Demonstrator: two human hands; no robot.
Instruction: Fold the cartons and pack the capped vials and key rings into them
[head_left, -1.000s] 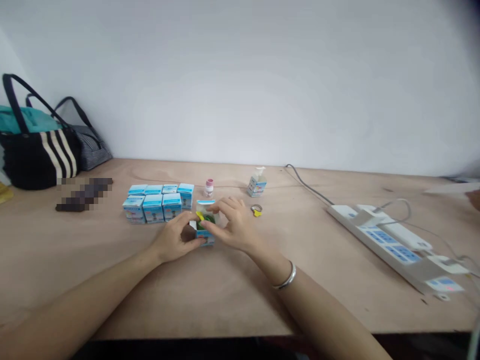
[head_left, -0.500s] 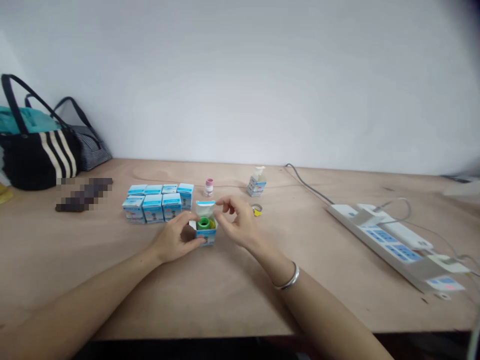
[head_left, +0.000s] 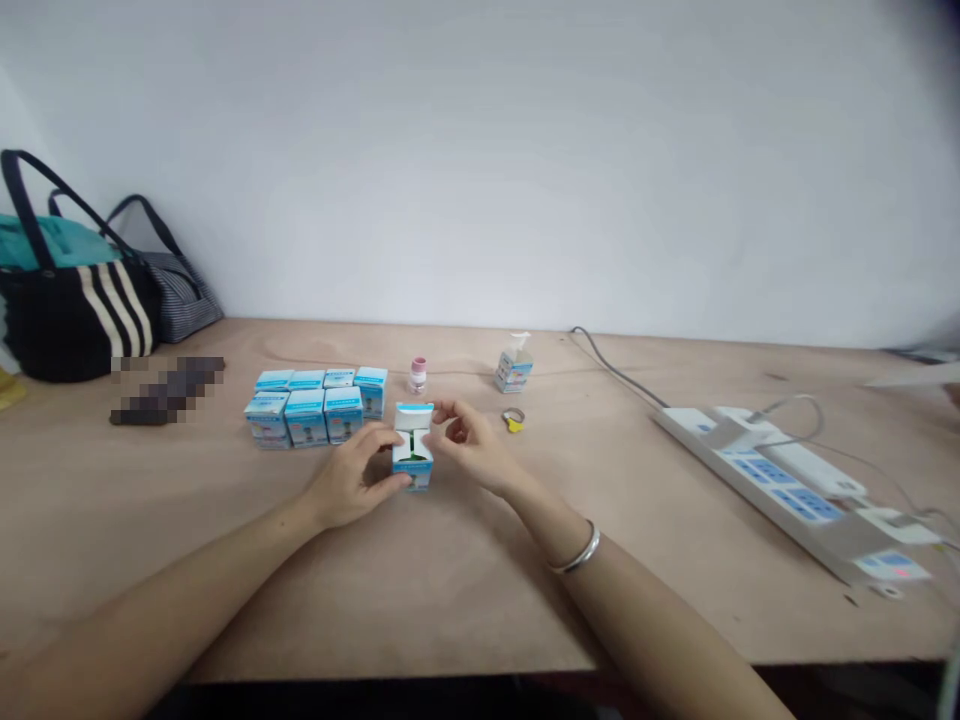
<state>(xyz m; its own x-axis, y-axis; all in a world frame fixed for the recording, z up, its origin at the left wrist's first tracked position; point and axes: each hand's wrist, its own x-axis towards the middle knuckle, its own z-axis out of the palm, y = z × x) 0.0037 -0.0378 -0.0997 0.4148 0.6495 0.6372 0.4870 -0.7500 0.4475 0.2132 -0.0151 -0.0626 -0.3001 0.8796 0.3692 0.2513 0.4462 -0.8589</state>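
Note:
A small blue-and-white cardboard box (head_left: 421,471) stands on the table in front of me. Its lid is raised at the back, and the white side flaps are folded inward, with a thin slit of green showing between them. My left hand (head_left: 351,480) grips the box from the left, thumb on the front and fingers at the top edge. At the right side, my right hand (head_left: 474,448) has its thumb on a side flap and its fingertips at the raised lid. Just behind the box is a small clear bottle with a pink cap (head_left: 418,376).
Several closed matching boxes (head_left: 307,417) are grouped to the left. Right of centre are an open box (head_left: 514,373) and a ring with a yellow tag (head_left: 514,422). A power strip (head_left: 780,490) lies right; bags (head_left: 82,310) and a dark pixelated object (head_left: 169,390) are left.
Both side flaps of the box have folded inward, covering most of the green and yellow contents. My right hand has moved slightly down onto the flap; my left hand keeps its place.

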